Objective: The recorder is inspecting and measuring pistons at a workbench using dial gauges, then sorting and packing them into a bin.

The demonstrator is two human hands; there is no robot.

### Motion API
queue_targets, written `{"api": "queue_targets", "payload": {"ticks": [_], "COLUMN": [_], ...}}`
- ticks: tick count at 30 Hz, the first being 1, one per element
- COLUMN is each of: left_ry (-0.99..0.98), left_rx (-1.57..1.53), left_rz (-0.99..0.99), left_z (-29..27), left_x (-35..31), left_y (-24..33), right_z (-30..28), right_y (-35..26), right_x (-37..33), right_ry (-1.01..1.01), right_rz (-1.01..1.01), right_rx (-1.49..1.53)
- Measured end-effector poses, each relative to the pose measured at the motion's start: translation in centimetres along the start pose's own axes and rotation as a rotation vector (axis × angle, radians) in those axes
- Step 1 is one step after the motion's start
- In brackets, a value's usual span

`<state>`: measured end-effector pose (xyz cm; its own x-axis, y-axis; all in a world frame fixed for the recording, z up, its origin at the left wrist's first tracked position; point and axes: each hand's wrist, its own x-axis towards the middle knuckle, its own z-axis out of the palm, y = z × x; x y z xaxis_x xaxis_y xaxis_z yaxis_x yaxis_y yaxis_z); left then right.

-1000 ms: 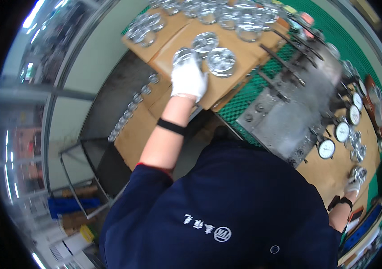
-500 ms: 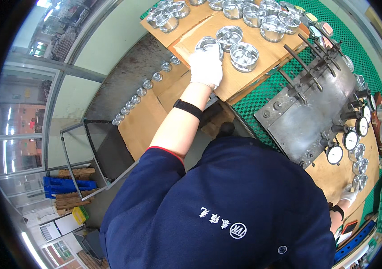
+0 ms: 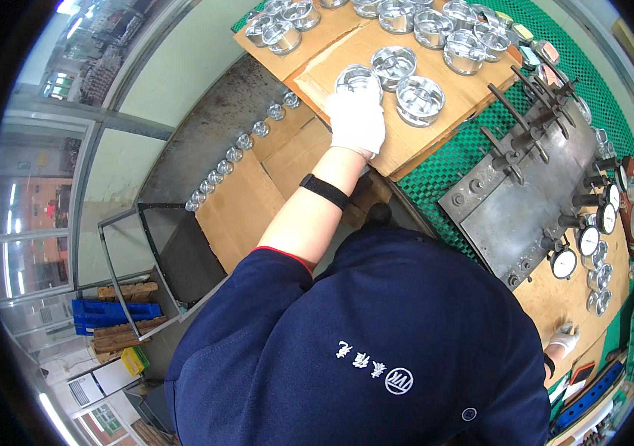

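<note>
My left hand [image 3: 358,125], in a white glove, reaches onto a wooden board [image 3: 398,145] at the top. Its fingers close on the near side of a shiny round metal piston [image 3: 358,76]; the fingertips are partly hidden. Two more pistons stand close by, one behind [image 3: 393,67] and one to the right [image 3: 420,100]. At the lower right, my right hand [image 3: 565,339], gloved too, is low over the brown work surface with its fingers apart and nothing visible in them. The closest part to it is a piston [image 3: 599,302] at the near end of a short row.
A steel plate fixture [image 3: 517,201] with rods and several dial gauges [image 3: 563,263] stands right of centre on green matting [image 3: 425,189]. More pistons [image 3: 464,52] crowd the far board. Others line a lower shelf [image 3: 235,154] on the left. A metal frame [image 3: 120,275] stands beside it.
My right hand has drawn back from the piston at the row's near end, toward me. My left hand stays on its piston, while the view has shifted slightly.
</note>
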<state>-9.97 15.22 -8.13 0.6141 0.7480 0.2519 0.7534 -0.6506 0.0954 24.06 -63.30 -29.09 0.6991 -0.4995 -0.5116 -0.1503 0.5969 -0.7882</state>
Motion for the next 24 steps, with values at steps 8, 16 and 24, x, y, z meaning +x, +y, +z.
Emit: {"api": "queue_targets", "payload": {"ticks": [8, 16, 24], "left_ry": [0.067, 0.031, -0.249], "left_rx": [-0.013, -0.112, -1.016], "left_rz": [0.109, 0.113, -0.286], "left_z": [1.1, -1.4, -8.6], "left_x": [0.3, 0.5, 0.1], "left_y": [-0.3, -2.0, -1.3], "right_z": [2.2, 11.4, 18.9], "right_y": [-0.1, -5.2, -4.8], "right_x": [-2.7, -14.6, -35.2], "right_ry": [-0.237, -0.334, -0.682], "right_rz": [-0.178, -1.008, -1.421], "right_rx": [-0.215, -1.056, -1.109]}}
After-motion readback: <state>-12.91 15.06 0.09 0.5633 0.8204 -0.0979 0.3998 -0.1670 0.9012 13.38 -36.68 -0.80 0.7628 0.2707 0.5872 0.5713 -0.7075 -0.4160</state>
